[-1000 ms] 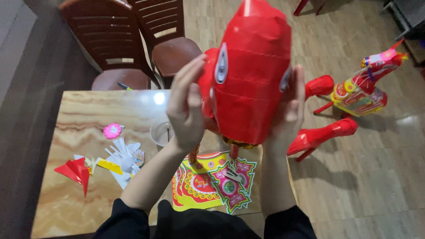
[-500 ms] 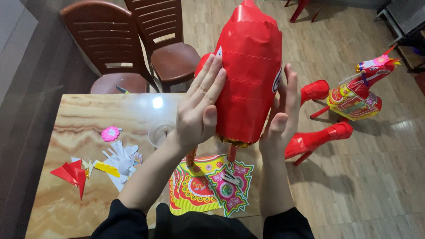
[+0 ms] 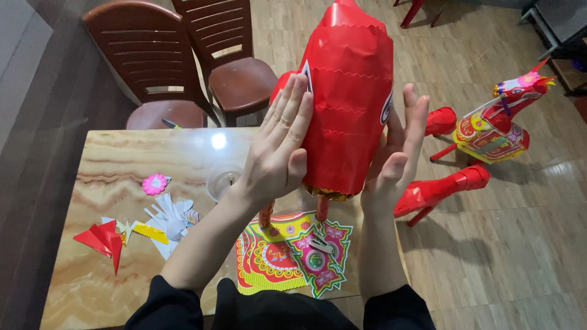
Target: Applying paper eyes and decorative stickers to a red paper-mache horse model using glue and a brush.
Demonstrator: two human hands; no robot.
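I see the worktop (image 3: 122, 165), a marbled tan slab, below and behind my grip, with two brown chairs (image 3: 153, 67) beyond its far edge. The biggest thing in hand is the red paper figure (image 3: 348, 104), held upright in the air above the worktop's near right corner, between both palms. My left hand (image 3: 278, 153) lies flat against its left side, fingers spread and straight; my right hand (image 3: 394, 159) presses the right side the same way, open-palmed, thumb out. Neither hand pinches anything, so the hold is a squeeze between two flat palms. I judge the figure light and hollow, thin glossy paper over a frame, easy to dent or tear and a bit slippery. Broad palm contact on the flanks looks safer than fingertips, and the two thin legs under it look too weak to carry it.

To the right of my grip, on the floor, stands a colourful paper horse (image 3: 495, 128). Directly under my grip lie patterned paper sheets (image 3: 293, 256). Left of it sits a small clear cup (image 3: 225, 182); I cannot tell what it holds. Further left lie paper scraps (image 3: 165, 214), red folded paper (image 3: 101, 239) and a pink paper flower (image 3: 155, 183).
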